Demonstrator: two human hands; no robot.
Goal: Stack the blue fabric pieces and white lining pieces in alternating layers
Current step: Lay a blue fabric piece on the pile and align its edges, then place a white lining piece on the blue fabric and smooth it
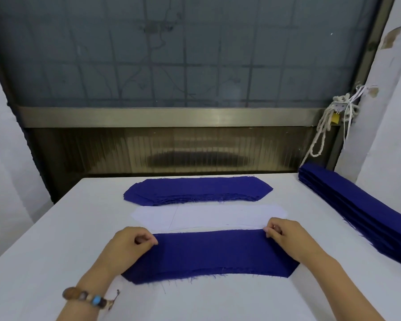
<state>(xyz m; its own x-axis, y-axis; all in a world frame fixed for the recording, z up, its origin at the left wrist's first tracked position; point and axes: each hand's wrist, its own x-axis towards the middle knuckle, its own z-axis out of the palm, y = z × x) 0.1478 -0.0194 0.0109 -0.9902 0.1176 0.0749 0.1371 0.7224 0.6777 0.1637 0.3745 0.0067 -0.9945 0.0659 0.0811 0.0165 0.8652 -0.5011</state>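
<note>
Blue fabric piece (208, 253) lies just near-side of white lining pieces (208, 216); left hand (127, 244) and right hand (285, 235) pinch its far corners. Placing step; next probably a lining layer on top.

The counter (56, 228) lies open at left and along the near edge. A blue stack (197, 189) sits far back; a folded pile (357, 209) lines the right edge.
</note>
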